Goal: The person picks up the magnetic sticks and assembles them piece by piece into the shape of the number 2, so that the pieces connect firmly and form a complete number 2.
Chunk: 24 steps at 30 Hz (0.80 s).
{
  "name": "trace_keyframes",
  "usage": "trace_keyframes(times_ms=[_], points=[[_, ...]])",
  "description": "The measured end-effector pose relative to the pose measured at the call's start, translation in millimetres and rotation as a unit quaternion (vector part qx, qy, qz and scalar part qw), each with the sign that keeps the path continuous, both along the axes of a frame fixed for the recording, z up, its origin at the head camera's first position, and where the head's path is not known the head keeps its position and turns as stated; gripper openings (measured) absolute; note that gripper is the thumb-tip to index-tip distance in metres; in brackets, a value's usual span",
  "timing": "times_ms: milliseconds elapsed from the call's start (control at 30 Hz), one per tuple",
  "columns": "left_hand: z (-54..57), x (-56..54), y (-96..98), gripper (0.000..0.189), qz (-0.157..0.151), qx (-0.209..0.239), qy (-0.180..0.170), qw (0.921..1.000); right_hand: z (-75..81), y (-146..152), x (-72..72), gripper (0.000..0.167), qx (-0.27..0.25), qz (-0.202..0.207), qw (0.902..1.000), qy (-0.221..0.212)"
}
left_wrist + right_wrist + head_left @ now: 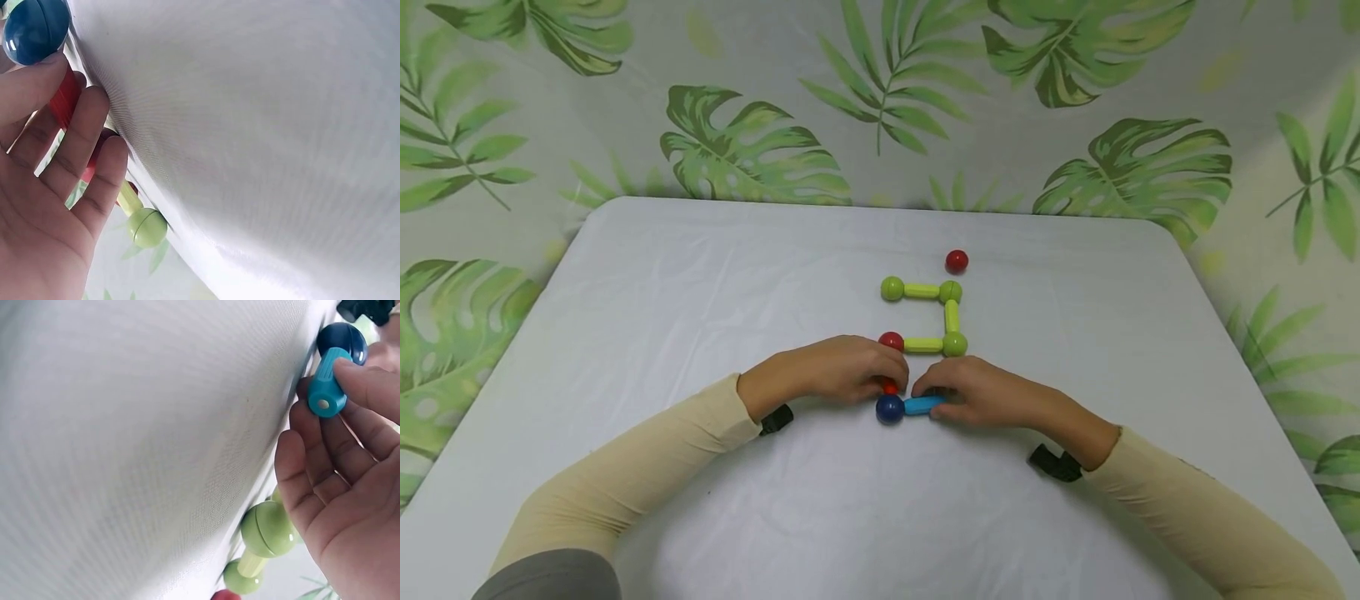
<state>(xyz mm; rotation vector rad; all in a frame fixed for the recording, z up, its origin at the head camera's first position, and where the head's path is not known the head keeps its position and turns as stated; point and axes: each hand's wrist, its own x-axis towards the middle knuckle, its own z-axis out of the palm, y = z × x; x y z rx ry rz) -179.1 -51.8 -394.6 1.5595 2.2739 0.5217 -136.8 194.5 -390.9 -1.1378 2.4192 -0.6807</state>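
My left hand [850, 368] grips a red rod [64, 99] between thumb and fingers; most of it is hidden in the head view. At its near end sits a dark blue ball [890, 410]. My right hand [996, 393] pinches a light blue rod [326, 387], whose far end meets the blue ball and whose other end, with a small metal disc, is bare. Just beyond the left fingers lies a red ball [891, 341], joined to a chain of yellow-green rods [922, 344] and green balls [954, 343] that bends round to a last green ball [892, 288].
A loose red ball [957, 262] lies beyond the chain's far corner. The white-covered table [737, 267] ends at the back against a leaf-patterned cloth [910, 92]. Dark wrist cameras [1055, 463] hang under both forearms.
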Motion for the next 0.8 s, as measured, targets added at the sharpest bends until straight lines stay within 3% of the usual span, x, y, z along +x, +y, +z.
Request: trace_keyframes(times_ms=[633, 800], points=[[-2.2, 2.6, 1.9, 0.023, 0.008, -0.007, 0.009, 0.9999, 0.5, 3.5, 2.8, 0.028, 0.007, -0.003, 1.0000, -0.003], [-0.8, 5.6, 4.0, 0.022, 0.017, -0.003, -0.012, 0.9998, 1.4, 5.0, 4.0, 0.028, 0.001, -0.006, 1.0000, 0.000]])
